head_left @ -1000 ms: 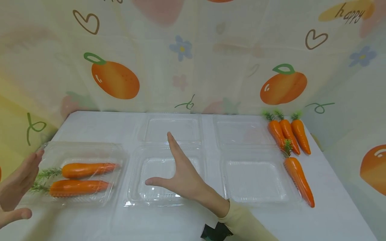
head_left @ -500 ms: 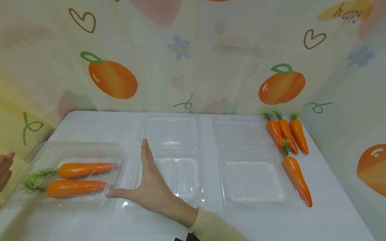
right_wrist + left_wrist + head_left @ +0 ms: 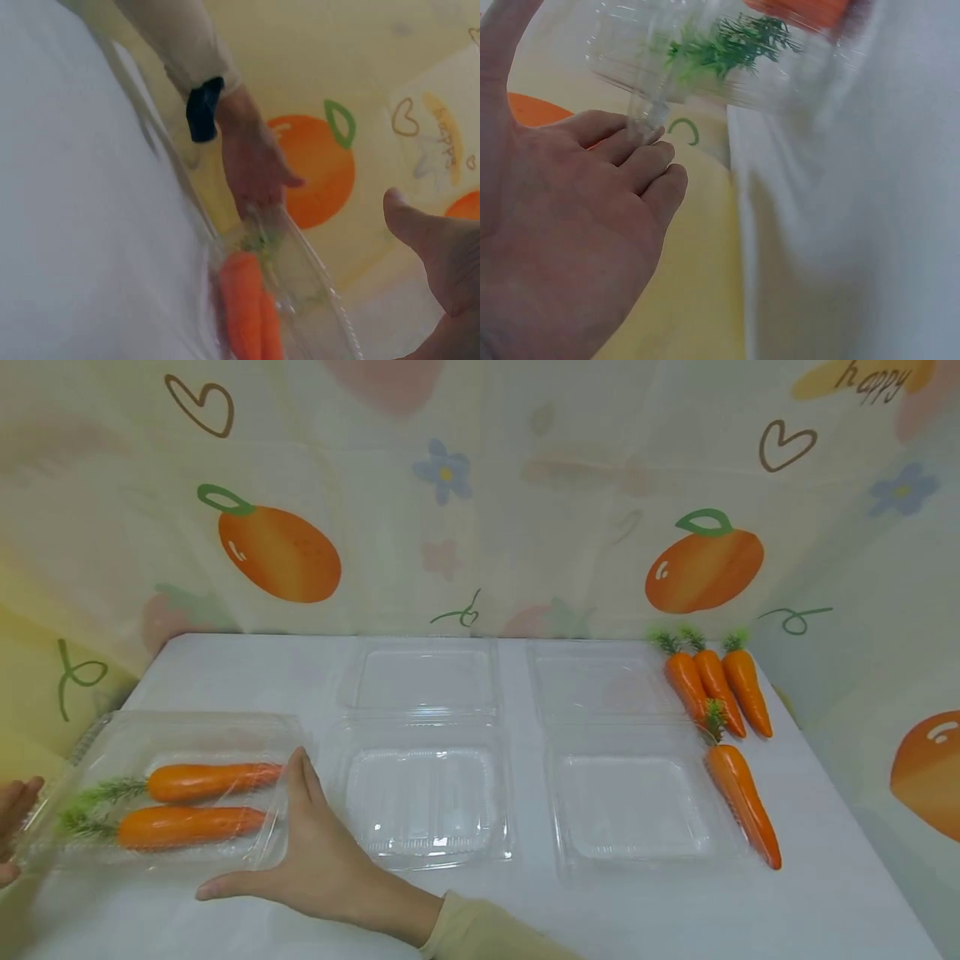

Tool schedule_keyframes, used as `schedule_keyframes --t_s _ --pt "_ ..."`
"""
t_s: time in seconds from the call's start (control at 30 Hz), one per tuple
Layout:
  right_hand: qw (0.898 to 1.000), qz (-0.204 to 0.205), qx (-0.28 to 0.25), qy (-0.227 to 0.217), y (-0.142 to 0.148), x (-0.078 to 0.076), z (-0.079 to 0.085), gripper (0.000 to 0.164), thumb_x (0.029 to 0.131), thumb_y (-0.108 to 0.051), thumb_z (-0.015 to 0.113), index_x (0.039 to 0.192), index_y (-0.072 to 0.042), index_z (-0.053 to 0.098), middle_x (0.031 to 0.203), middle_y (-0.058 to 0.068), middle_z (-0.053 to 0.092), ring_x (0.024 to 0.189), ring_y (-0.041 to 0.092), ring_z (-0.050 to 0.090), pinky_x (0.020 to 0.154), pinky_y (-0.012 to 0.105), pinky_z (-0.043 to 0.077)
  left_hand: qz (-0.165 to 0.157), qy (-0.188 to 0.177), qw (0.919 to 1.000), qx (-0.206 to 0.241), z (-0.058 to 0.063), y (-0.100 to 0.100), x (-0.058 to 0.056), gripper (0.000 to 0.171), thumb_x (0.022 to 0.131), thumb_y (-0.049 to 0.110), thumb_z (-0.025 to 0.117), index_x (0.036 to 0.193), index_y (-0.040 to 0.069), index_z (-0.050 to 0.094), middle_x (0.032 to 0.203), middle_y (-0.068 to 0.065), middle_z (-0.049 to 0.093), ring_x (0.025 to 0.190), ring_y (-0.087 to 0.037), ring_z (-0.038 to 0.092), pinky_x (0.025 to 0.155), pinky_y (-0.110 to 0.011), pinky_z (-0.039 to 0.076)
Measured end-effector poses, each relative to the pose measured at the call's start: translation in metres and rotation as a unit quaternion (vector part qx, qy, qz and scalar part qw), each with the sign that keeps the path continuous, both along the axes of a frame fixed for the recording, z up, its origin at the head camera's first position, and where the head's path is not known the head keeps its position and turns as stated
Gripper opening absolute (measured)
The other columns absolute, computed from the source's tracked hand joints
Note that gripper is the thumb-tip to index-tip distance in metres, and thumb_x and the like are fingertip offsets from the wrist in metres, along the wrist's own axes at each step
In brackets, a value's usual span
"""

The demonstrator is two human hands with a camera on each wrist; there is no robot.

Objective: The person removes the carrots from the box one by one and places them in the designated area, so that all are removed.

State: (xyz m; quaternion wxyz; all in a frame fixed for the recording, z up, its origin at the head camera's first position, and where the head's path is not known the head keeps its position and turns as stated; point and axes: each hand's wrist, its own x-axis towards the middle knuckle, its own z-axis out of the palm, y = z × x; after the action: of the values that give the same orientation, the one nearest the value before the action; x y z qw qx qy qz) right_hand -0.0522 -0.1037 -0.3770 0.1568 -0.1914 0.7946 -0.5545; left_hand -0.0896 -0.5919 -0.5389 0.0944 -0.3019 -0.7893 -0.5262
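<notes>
On the left of the table, a closed clear plastic clamshell box (image 3: 217, 735) holds two carrots (image 3: 191, 827) with green tops. My right hand (image 3: 322, 852) is at its right side, thumb spread wide from straight fingers; the fingertips overlap the box's right edge in the head view. My left hand (image 3: 15, 822) is partly cut off by the frame's left edge. In the left wrist view that hand (image 3: 592, 202) lies palm up, its fingertips right at the box's rim (image 3: 652, 112). The right wrist view shows it at the box's leafy end, opposite my right thumb (image 3: 409, 217).
Two more clear clamshell boxes lie opened with lids folded back, one in the middle (image 3: 423, 793) and one to the right (image 3: 637, 802). Several carrots (image 3: 742, 693) lie at the table's right side, one (image 3: 742, 802) closer against the right box. A printed cloth (image 3: 510, 527) hangs behind.
My right hand has moved left from over the middle box to the right side of the closed box. My left hand has shifted left and lower, to the box's left edge.
</notes>
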Motion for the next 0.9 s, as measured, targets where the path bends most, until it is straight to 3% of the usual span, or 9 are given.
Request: schedule_keyframes --t_s 0.03,0.13,0.23,0.3,0.37,0.43,0.73,0.8,0.9 --pt "1.0 -0.003 0.003 -0.002 -0.004 0.002 -0.001 0.126 0.075 -0.048 0.083 0.156 -0.021 -0.01 0.163 -0.001 -0.007 0.148 0.015 0.012 0.113 0.029 0.033 -0.041 -0.009 0.9986 0.032 -0.001 -0.003 -0.003 0.086 0.085 -0.018 0.054 0.152 -0.01 -0.001 0.164 -0.012 0.001 0.15 -0.01 0.001 0.114 -0.012 -0.007" --pt "1.0 -0.015 0.019 -0.007 -0.014 0.008 -0.006 0.126 0.074 -0.05 0.082 0.157 -0.021 -0.009 0.163 0.0 -0.007 0.148 0.017 0.014 0.111 0.028 0.037 -0.011 -0.058 0.9982 -0.011 0.019 0.017 0.005 0.079 0.095 -0.014 0.045 0.156 0.003 0.0 0.165 0.002 0.002 0.147 0.0 0.001 0.11 -0.007 -0.007" --pt "0.999 -0.026 0.018 -0.016 -0.025 0.013 -0.011 0.127 0.074 -0.051 0.082 0.156 -0.022 -0.01 0.163 0.0 -0.009 0.148 0.019 0.013 0.109 0.028 0.038 -0.074 -0.073 0.9914 0.081 0.034 0.043 0.006 0.071 0.1 -0.008 0.042 0.156 0.002 -0.001 0.165 0.002 0.006 0.147 0.001 0.007 0.111 -0.007 -0.001" --pt "0.999 -0.03 0.021 -0.02 -0.032 0.016 -0.016 0.126 0.075 -0.052 0.081 0.156 -0.023 -0.012 0.163 0.0 -0.01 0.148 0.019 0.011 0.109 0.028 0.039 -0.119 -0.075 0.9788 0.148 0.039 0.057 0.005 0.068 0.102 -0.006 0.04 0.153 -0.004 -0.005 0.164 0.0 0.011 0.147 -0.001 0.013 0.112 -0.009 0.008" --pt "0.999 -0.029 0.024 -0.018 -0.037 0.019 -0.02 0.125 0.076 -0.054 0.079 0.155 -0.023 -0.013 0.163 0.002 -0.012 0.149 0.02 0.008 0.108 0.028 0.04 -0.184 -0.077 0.9554 0.218 0.042 0.065 0.003 0.066 0.101 -0.008 0.038 0.148 -0.011 -0.008 0.164 -0.006 0.014 0.147 -0.006 0.018 0.114 -0.013 0.018" --pt "0.999 -0.027 0.032 0.0 -0.042 0.022 -0.024 0.124 0.077 -0.055 0.077 0.156 -0.019 -0.012 0.162 0.005 -0.013 0.149 0.022 0.006 0.108 0.029 0.04 -0.191 -0.086 0.9481 0.239 0.045 0.069 0.002 0.066 0.101 -0.009 0.038 0.149 -0.011 -0.007 0.163 -0.006 0.017 0.146 -0.007 0.022 0.112 -0.014 0.025" --pt "0.99 -0.084 0.073 0.09 -0.056 0.021 -0.036 0.128 0.077 -0.057 0.076 0.155 -0.009 -0.012 0.162 0.014 -0.015 0.15 0.026 -0.001 0.112 0.027 0.035 -0.169 -0.145 0.9369 0.27 0.037 0.068 0.001 0.073 0.099 -0.013 0.036 0.151 -0.003 -0.015 0.164 -0.002 0.011 0.146 -0.004 0.02 0.109 -0.017 0.032" --pt "0.988 -0.098 0.072 0.095 -0.057 0.018 -0.038 0.128 0.075 -0.056 0.077 0.156 -0.009 -0.01 0.162 0.014 -0.014 0.15 0.027 0.0 0.112 0.028 0.035 -0.109 -0.178 0.9435 0.257 0.03 0.066 0.002 0.076 0.101 -0.005 0.041 0.155 0.004 -0.011 0.165 0.004 0.009 0.144 0.001 0.022 0.105 -0.013 0.035" --pt "0.988 -0.11 0.06 0.092 -0.057 0.014 -0.042 0.129 0.074 -0.052 0.081 0.156 -0.008 -0.009 0.162 0.014 -0.016 0.15 0.029 -0.002 0.112 0.03 0.034 -0.048 -0.223 0.9423 0.245 0.02 0.064 0.004 0.079 0.101 0.003 0.047 0.158 0.016 -0.007 0.165 0.008 0.004 0.144 0.004 0.016 0.105 -0.009 0.031"
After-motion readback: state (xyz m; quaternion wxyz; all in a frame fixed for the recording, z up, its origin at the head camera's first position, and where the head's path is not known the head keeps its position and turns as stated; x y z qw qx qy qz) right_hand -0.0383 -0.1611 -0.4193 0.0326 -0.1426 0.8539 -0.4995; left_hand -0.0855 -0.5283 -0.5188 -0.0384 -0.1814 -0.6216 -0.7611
